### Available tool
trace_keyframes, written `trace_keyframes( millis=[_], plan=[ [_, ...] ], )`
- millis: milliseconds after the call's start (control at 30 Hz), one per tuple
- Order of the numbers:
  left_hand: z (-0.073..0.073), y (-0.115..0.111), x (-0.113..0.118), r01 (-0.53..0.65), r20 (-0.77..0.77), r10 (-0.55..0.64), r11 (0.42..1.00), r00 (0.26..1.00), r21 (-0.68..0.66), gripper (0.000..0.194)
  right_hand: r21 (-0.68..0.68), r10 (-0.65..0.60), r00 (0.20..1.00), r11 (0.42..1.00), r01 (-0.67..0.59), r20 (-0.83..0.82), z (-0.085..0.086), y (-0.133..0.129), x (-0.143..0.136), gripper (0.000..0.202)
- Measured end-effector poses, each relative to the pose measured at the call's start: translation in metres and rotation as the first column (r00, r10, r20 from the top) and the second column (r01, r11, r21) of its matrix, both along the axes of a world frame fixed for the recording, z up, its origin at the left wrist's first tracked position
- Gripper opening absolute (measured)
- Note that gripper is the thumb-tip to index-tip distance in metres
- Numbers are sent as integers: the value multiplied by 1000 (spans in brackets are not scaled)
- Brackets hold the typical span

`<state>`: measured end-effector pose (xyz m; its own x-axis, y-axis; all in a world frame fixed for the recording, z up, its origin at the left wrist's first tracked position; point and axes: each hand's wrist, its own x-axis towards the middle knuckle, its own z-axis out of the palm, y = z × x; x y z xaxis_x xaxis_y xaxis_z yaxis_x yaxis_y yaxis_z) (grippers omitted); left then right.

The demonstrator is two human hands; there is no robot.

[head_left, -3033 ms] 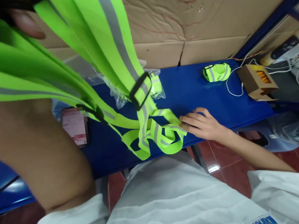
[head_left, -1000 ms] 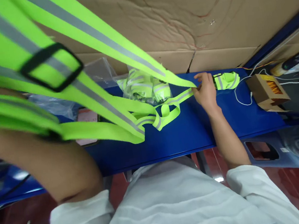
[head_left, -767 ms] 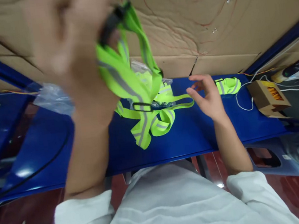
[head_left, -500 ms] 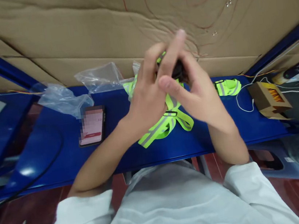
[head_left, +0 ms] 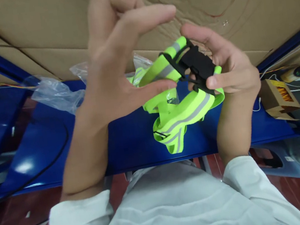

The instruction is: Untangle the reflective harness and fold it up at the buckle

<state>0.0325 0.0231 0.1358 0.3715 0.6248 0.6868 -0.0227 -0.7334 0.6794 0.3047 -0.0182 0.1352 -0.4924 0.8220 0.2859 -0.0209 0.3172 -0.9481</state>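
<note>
Setting: long blue bench top [head_left: 131, 137] backed by a wall of creased brown cardboard [head_left: 45, 34]; dark red floor tiles below; white short-sleeved shirt filling the bottom of the view.

Held item: neon-green webbing strap with a grey reflective stripe [head_left: 186, 113], raised above the bench in front of the chest, loose loops hanging down toward the bench edge.

Buckle: black plastic side-release buckle [head_left: 196, 65] at the top of the strap, between the two hands.

Right hand [head_left: 229, 68]: closed around the buckle and the strap beneath it, thumb across the front, fingers curled behind.

Left hand [head_left: 120, 57]: spread wide, fingers fanned, thumb tip just touching the strap beside the buckle; gripping nothing.

Handling: probably light, soft and floppy webbing, prone to twist and tangle; buckle likely rigid and smooth. Best hold judged to be the buckle body or the taut webbing right next to it, not the dangling loops.

On the bench, left: crumpled clear plastic bags [head_left: 54, 95], more behind the hands near the cardboard.

On the bench, right: small open brown cardboard box [head_left: 277, 97] with a white cable beside it.

Far left: black cable [head_left: 48, 162] curving over a second blue surface.
</note>
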Motion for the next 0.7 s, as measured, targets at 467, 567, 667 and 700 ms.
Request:
trace_keyframes(
  millis=[467,567,667,700],
  plan=[
    [-27,3,37,314,435,-114,850,893,-422,33,-96,-291,951,955,281,-106,-12,15,-41,42],
    [-27,8,39,227,532,-8,909,846,-349,39,-52,-195,980,980,193,-34,-16,10,-56,37],
    [-25,7,38,214,520,-29,930,854,-299,39,38,-214,976,976,216,-48,-20,4,-71,24],
    [-23,5,37,220,491,-45,927,870,-305,37,52,-232,970,970,237,-75,-20,3,-74,20]
  ],
)
